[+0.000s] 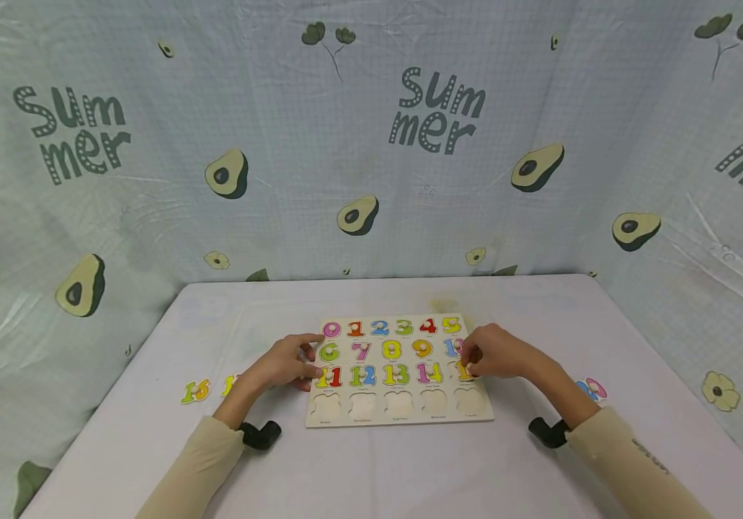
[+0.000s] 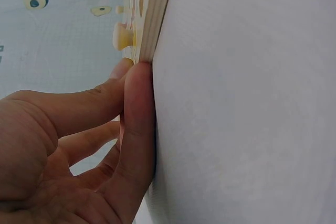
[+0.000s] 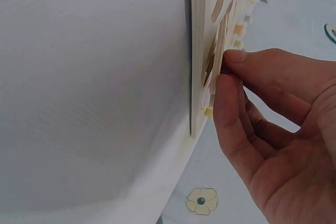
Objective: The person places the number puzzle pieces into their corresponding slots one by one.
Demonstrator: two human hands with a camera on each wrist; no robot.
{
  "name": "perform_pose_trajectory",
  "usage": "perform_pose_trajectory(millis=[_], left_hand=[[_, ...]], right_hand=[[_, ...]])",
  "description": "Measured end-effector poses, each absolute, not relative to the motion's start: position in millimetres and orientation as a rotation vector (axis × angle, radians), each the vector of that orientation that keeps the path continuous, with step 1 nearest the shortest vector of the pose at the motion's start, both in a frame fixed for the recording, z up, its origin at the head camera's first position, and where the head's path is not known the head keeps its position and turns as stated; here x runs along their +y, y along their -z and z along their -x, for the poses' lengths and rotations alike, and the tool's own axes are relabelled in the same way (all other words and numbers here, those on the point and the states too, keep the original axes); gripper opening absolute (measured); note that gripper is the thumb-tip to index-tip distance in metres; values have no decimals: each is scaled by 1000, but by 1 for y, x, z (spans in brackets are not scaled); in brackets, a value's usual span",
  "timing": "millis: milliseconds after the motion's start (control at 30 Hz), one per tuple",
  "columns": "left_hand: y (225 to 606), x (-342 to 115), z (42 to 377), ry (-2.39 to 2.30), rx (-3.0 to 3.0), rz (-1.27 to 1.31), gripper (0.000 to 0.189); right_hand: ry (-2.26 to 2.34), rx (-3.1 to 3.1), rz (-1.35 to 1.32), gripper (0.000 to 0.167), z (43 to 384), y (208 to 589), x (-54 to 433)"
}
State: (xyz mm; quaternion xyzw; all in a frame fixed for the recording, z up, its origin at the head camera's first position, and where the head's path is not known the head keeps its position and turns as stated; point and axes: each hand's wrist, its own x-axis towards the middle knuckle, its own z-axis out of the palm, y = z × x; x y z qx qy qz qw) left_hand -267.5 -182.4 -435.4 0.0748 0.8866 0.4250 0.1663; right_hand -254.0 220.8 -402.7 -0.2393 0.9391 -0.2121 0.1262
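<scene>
A wooden number puzzle board (image 1: 380, 422) lies on the table, its top three rows holding coloured number pieces with small knobs. At its left edge my left hand (image 1: 287, 360) grips the board, and in the left wrist view the thumb (image 2: 118, 72) lies over the top while a finger meets the side. My right hand (image 1: 497, 352) pinches a number piece (image 3: 216, 74) between thumb and finger. That piece tilts over the right end of the third row, beside the 14 (image 1: 429, 373). Its second digit is hidden by my fingers.
The bottom row of the board has bare recesses. Left of the board lie a 16 piece (image 1: 196, 391) and a yellow piece (image 1: 229, 384) partly behind my left forearm. A blue and pink piece (image 1: 593, 389) lies beside my right forearm. A printed curtain (image 1: 371, 144) surrounds the table.
</scene>
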Motion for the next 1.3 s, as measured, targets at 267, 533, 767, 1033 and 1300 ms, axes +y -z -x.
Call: perform_pose_trajectory(millis=[267, 533, 767, 1033, 1300], left_hand=[[436, -184, 269, -1235, 2503, -216, 73], [435, -184, 270, -1222, 2505, -206, 73], [435, -184, 269, -1227, 2494, -204, 73], [434, -183, 268, -1233, 2490, -199, 72], [433, -183, 267, -1235, 2488, -190, 73]], right_hand=[[635, 2741, 709, 9, 256, 407, 219], [659, 2726, 714, 9, 257, 408, 216], [649, 2712, 694, 8, 257, 407, 213], [646, 2703, 695, 9, 258, 409, 213], [653, 2693, 730, 10, 259, 410, 213]])
